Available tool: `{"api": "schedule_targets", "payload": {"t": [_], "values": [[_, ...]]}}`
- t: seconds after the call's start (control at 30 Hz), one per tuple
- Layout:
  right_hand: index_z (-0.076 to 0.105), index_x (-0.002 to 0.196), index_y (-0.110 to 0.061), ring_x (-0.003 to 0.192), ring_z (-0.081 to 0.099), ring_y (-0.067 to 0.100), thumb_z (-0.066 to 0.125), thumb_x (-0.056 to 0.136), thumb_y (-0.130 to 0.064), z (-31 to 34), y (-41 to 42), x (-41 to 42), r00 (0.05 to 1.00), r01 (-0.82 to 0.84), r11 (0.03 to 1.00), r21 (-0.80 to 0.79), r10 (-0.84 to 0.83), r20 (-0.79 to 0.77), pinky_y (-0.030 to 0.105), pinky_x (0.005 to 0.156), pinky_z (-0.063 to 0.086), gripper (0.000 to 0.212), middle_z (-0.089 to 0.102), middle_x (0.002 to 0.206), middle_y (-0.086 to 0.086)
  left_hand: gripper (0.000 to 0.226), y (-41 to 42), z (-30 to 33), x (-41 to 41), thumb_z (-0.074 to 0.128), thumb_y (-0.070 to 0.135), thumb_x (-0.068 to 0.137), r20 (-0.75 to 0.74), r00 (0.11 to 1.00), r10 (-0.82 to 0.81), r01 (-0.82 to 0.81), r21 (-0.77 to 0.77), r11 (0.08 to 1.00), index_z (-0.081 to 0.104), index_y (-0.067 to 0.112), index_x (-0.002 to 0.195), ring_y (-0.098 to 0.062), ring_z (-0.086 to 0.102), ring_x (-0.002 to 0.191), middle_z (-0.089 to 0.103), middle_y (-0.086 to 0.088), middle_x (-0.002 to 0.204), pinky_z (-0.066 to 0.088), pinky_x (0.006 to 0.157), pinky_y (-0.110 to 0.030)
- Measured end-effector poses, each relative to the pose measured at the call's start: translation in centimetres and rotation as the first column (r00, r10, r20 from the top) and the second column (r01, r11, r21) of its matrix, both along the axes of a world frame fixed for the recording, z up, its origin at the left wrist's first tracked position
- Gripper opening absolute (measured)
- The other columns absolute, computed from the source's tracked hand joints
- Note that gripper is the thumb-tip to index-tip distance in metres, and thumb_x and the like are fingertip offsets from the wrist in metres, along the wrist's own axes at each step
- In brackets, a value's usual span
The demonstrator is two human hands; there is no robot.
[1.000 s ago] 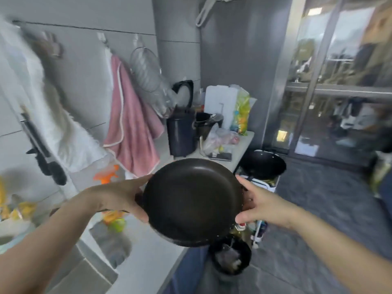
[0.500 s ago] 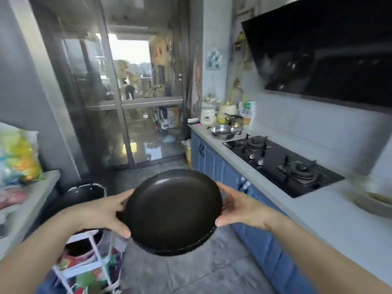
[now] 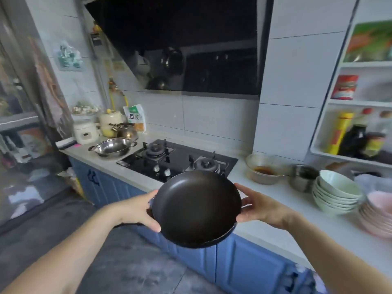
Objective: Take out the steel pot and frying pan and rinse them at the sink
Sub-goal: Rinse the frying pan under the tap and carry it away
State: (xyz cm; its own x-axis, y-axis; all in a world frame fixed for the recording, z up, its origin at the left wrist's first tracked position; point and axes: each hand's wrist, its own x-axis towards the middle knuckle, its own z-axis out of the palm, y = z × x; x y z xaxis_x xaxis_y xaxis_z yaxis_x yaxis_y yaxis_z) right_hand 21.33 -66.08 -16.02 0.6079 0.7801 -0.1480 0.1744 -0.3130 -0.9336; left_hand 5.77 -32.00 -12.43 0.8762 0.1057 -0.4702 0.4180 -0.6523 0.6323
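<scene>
Both hands are engaged on the frying pan [image 3: 196, 209], which is held in the air in front of the blue cabinet fronts [image 3: 239, 266], its far rim overlapping the near edge of the gas hob [image 3: 178, 160]. At the pan's 9 o'clock rim the left hand [image 3: 137, 211] is closed, thumb over the edge and fingers beneath. At the 3 o'clock rim the right hand [image 3: 258, 206] is pressed against the outer wall, fingers curled around it. The pan is tilted, so that its dark, bare interior is presented to the camera. No handle can be made out.

A steel pot [image 3: 113, 147] with two side handles is noted on the white countertop [image 3: 265, 228] at 10 o'clock of the pan, just beside the hob's left end. At 2 o'clock a bowl with brown residue [image 3: 265, 171] is recorded, then a small steel cup [image 3: 303, 177] and a stack of pale green bowls [image 3: 337, 192].
</scene>
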Motion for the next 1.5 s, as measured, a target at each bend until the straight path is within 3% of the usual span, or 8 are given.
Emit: {"api": "schedule_targets", "payload": {"t": [0.2, 0.43, 0.57, 0.67, 0.8, 1.17, 1.3, 1.5], "values": [[0.020, 0.150, -0.044, 0.109, 0.065, 0.026, 0.088, 0.066, -0.013, -3.3, -4.4, 6.8, 0.982, 0.162, 0.987, -0.016, -0.163, -0.100, 0.040, 0.096, 0.051, 0.112, 0.064, 0.122, 0.011, 0.105, -1.6, -4.6, 13.1, 0.087, 0.010, 0.066, 0.034, 0.974, -0.225, 0.226, -0.053, 0.973, 0.025, 0.038, 0.146, -0.002, 0.064, 0.107, 0.072, 0.012, 0.108, 0.050, 0.095, -0.027], [0.018, 0.145, -0.049, 0.102, 0.066, 0.022, 0.086, 0.066, 0.001, -8.0, -5.3, 16.0, 0.971, 0.213, 0.971, -0.112, -0.223, -0.082, 0.030, 0.081, 0.056, 0.116, 0.057, 0.122, 0.009, 0.131, -4.4, -10.7, 23.8, 0.091, 0.027, 0.058, -0.012, 0.988, -0.154, 0.154, 0.001, 0.988, 0.001, 0.049, 0.150, -0.011, 0.034, 0.138, 0.049, 0.002, 0.139, 0.042, 0.108, -0.037], [0.019, 0.139, -0.057, 0.102, 0.065, 0.020, 0.085, 0.061, 0.001, -11.7, -4.8, 21.5, 0.980, 0.158, 0.972, -0.175, -0.175, -0.091, 0.033, 0.083, 0.057, 0.117, 0.057, 0.122, 0.006, 0.117, -5.4, -14.7, 27.5, 0.087, 0.030, 0.065, -0.045, 0.993, -0.105, 0.106, 0.022, 0.994, -0.002, 0.061, 0.134, -0.005, 0.050, 0.115, 0.049, 0.022, 0.114, 0.050, 0.080, -0.022], [0.020, 0.127, -0.065, 0.101, 0.067, 0.015, 0.085, 0.062, 0.002, -14.5, -4.5, 24.8, 0.984, 0.133, 0.969, -0.208, -0.155, -0.090, 0.032, 0.081, 0.057, 0.114, 0.058, 0.121, 0.004, 0.124, -6.1, -17.1, 29.2, 0.087, 0.026, 0.066, -0.046, 0.996, -0.072, 0.072, 0.011, 0.997, -0.002, 0.045, 0.151, -0.004, 0.047, 0.114, 0.047, 0.028, 0.108, 0.045, 0.093, -0.024], [0.015, 0.137, -0.055, 0.103, 0.067, 0.017, 0.084, 0.061, 0.003, -17.0, -4.3, 28.0, 0.984, 0.101, 0.962, -0.253, -0.134, -0.117, 0.038, 0.086, 0.057, 0.118, 0.060, 0.121, 0.005, 0.133, -6.5, -19.9, 30.5, 0.088, 0.027, 0.064, -0.065, 0.998, -0.022, 0.020, -0.034, 0.999, -0.008, 0.037, 0.154, -0.013, 0.034, 0.140, 0.039, 0.009, 0.150, 0.037, 0.112, -0.034], [0.020, 0.120, -0.069, 0.101, 0.066, 0.011, 0.081, 0.065, 0.001, -18.7, -5.0, 30.4, 0.990, 0.060, 0.947, -0.315, -0.096, -0.100, 0.031, 0.084, 0.056, 0.107, 0.061, 0.119, -0.004, 0.119, -8.7, -21.5, 31.4, 0.086, 0.027, 0.068, -0.004, 0.999, -0.045, 0.045, 0.019, 0.999, 0.001, 0.036, 0.151, -0.007, 0.047, 0.113, 0.047, 0.025, 0.113, 0.042, 0.099, -0.025], [0.023, 0.115, -0.065, 0.101, 0.066, 0.009, 0.080, 0.066, 0.004, -18.3, -5.0, 29.8, 0.990, 0.089, 0.938, -0.336, -0.119, -0.072, 0.027, 0.082, 0.055, 0.102, 0.059, 0.121, -0.010, 0.115, -9.3, -20.8, 30.9, 0.085, 0.032, 0.070, -0.027, 0.999, -0.033, 0.036, 0.083, 0.996, 0.004, 0.031, 0.152, -0.015, 0.047, 0.127, 0.047, 0.006, 0.140, 0.041, 0.103, -0.028], [0.029, 0.111, -0.062, 0.104, 0.061, 0.010, 0.078, 0.072, -0.005, -17.7, -5.2, 28.0, 0.987, 0.147, 0.909, -0.390, -0.163, -0.009, 0.023, 0.080, 0.056, 0.085, 0.057, 0.117, -0.010, 0.113, -9.7, -20.8, 30.1, 0.080, 0.049, 0.067, -0.031, 0.999, -0.015, 0.023, 0.253, 0.967, 0.010, 0.028, 0.153, -0.020, 0.050, 0.123, 0.046, -0.002, 0.137, 0.046, 0.103, -0.037]]}}
